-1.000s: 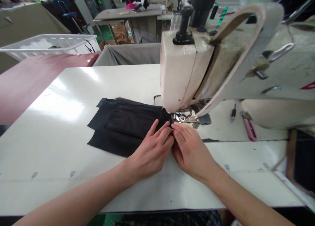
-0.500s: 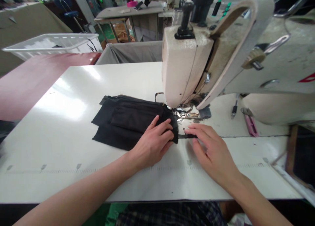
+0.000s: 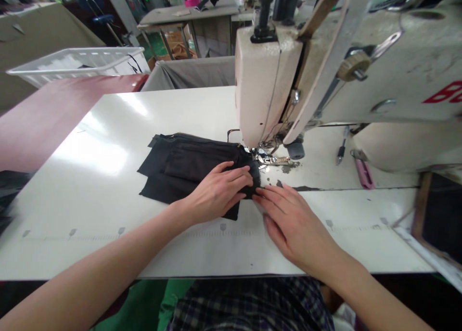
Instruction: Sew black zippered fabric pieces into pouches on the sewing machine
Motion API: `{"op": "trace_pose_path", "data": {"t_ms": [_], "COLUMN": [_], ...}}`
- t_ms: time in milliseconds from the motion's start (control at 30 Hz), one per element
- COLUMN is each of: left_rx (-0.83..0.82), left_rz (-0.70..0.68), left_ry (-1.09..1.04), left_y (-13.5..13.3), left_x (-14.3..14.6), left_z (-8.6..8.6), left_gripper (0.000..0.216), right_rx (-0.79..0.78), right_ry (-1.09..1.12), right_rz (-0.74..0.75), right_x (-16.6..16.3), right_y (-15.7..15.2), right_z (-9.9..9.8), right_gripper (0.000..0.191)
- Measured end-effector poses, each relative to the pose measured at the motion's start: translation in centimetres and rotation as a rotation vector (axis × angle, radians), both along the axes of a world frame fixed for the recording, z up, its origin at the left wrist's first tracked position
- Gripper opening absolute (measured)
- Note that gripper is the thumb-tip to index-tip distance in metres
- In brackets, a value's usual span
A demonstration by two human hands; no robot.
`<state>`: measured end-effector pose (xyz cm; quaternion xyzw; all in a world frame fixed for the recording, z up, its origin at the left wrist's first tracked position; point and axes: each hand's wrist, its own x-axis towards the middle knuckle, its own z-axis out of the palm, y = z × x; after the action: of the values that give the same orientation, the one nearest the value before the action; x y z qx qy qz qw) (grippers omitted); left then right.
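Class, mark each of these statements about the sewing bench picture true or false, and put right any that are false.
1. The left hand lies flat on the black fabric. True.
2. The right hand is holding the pink-handled tool. False: the tool lies untouched under the machine arm; the hand rests on the white table, fingertips at the fabric's edge.
3. The fabric's right end sits by the presser foot of the sewing machine. True.
4. The white basket stands on the black fabric. False: it stands far to the left, behind the table.
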<state>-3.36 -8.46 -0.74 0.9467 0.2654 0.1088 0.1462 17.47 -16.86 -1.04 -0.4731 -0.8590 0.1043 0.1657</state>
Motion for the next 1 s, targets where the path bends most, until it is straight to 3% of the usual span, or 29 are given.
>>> {"op": "trace_pose_path", "data": {"t_ms": [267, 533, 800, 1000], "left_rx": [0.027, 0.029, 0.024, 0.058], "left_rz": [0.022, 0.008, -0.126, -0.041], "left_ry": [-0.033, -0.064, -0.068, -0.106], "left_y": [-0.1, 2.3, 5.0, 6.8], "left_x": [0.1, 0.1, -0.8, -0.4], "left_z": [-0.6, -0.7, -0.9, -1.2], "left_gripper": [0.026, 0.024, 0.027, 0.027], "right_rx": [0.024, 0.026, 0.048, 0.082], "right_ry": [-0.035, -0.004, -0.072, -0.06], "right_rz": [0.09, 0.112, 0.073, 0.051], "right_x": [1.1, 1.8, 1.6, 1.7], "right_y": [1.6, 3.8, 5.2, 5.1], "right_z": [0.3, -0.3, -0.8, -1.0], "right_gripper": [0.036, 0.036, 0.046, 0.047]}}
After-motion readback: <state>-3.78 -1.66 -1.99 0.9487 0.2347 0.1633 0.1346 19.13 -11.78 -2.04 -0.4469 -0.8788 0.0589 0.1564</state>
